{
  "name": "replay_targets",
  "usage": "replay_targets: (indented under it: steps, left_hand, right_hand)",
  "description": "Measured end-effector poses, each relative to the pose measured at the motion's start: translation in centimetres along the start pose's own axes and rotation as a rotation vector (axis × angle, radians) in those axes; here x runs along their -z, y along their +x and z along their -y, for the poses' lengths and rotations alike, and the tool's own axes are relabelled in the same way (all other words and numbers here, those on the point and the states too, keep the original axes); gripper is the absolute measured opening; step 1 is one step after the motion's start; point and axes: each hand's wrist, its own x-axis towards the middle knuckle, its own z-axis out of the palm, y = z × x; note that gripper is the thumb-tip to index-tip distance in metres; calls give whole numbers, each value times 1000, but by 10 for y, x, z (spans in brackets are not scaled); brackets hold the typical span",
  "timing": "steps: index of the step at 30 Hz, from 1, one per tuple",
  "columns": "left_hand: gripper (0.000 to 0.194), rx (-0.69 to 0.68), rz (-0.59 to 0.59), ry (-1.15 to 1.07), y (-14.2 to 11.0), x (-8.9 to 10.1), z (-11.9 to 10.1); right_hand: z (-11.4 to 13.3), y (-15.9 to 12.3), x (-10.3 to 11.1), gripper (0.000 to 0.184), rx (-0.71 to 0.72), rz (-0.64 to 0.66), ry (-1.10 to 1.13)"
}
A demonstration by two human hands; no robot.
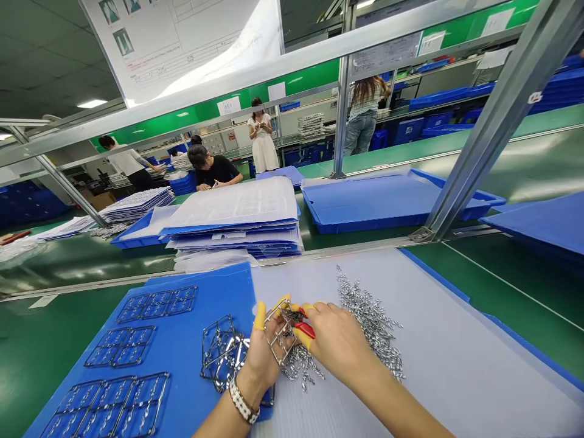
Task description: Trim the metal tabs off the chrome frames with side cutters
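Note:
My left hand [263, 350], with yellow finger covers, is closed around a small rectangular metal wire frame [280, 331]. In my right hand [335, 334] are red-handled pliers [305, 330], their jaws at the frame's upper right part. Whether the jaws grip a piece there is too small to tell. Under and beside my hands lie loose twisted metal pieces [367, 316] on a white sheet [447, 340]. A tangle of metal frames [223, 350] sits just left of my left hand, partly hidden by it.
Rows of wire frames with twisted pieces [109, 404] lie on a blue sheet [182, 365] at left. Behind stand a stack of sheets [237, 207], a blue tray [365, 201] and a slanted metal post [493, 121]. Several people are farther back.

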Motion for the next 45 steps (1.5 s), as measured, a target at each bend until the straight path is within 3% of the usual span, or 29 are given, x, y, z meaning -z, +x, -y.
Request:
replay_targets:
  steps: [5,12,19,45]
  left_hand:
    - [54,-26,-13,33,0,1,2]
    - [59,50,59,-151,-2,-4,-9]
    - [58,22,33,-190,-2,-4,-9]
    - [56,-159,-88,30,-5,-1,1]
  right_hand:
    - [0,0,-2,19,3,-5,-43]
    - [-6,-16,-3,20,-3,-4,-28]
    - [-2,-20,-10,18,-30,17,1]
    - [6,-13,-17,16,-47,62,2]
